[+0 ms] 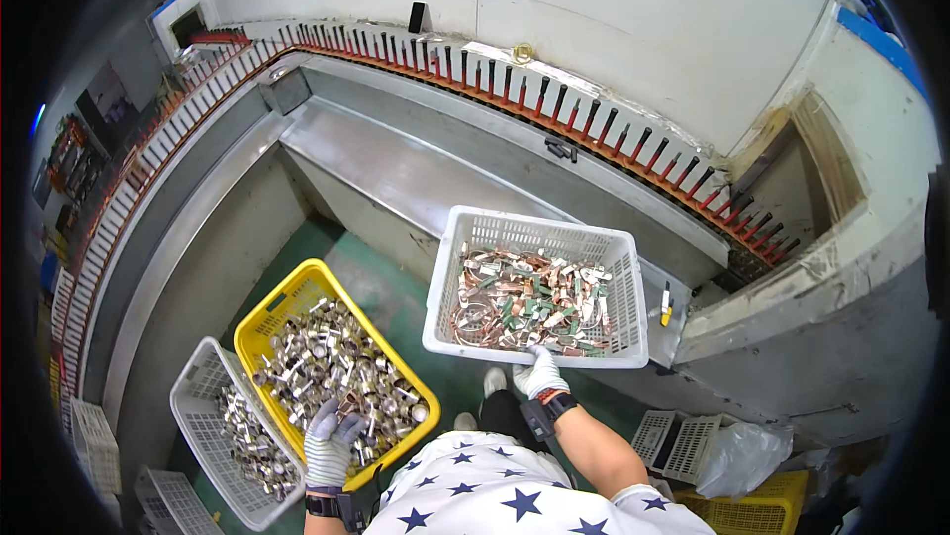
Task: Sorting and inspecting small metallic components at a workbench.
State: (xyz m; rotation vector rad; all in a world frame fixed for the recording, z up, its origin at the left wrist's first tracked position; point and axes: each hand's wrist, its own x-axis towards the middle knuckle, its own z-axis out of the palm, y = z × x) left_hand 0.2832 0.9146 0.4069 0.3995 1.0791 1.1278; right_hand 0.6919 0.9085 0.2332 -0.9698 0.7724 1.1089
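My left hand point(330, 444), in a white knitted glove, is over the near side of a yellow plastic basket point(414, 381). Its fingers close around a small copper-coloured piece point(347, 402), partly hidden by the glove. Shiny silver metal fittings point(332, 352) with stems fill this basket. My right hand point(540, 375), gloved too, grips the near rim of a white plastic basket point(465, 345), its fingertips over the edge. Inside lie many copper-coloured strips point(534, 299) with white and green parts. That basket sits partly on a metal ledge.
A grey-white basket point(210, 420) of silver fittings touches the yellow one's left side. A long rack point(450, 80) of red and black rods curves behind the metal ledge point(396, 154). A yellow-and-black marker-like tool point(665, 305) lies right. Baskets point(693, 446) and a clear bag point(744, 461) stand lower right.
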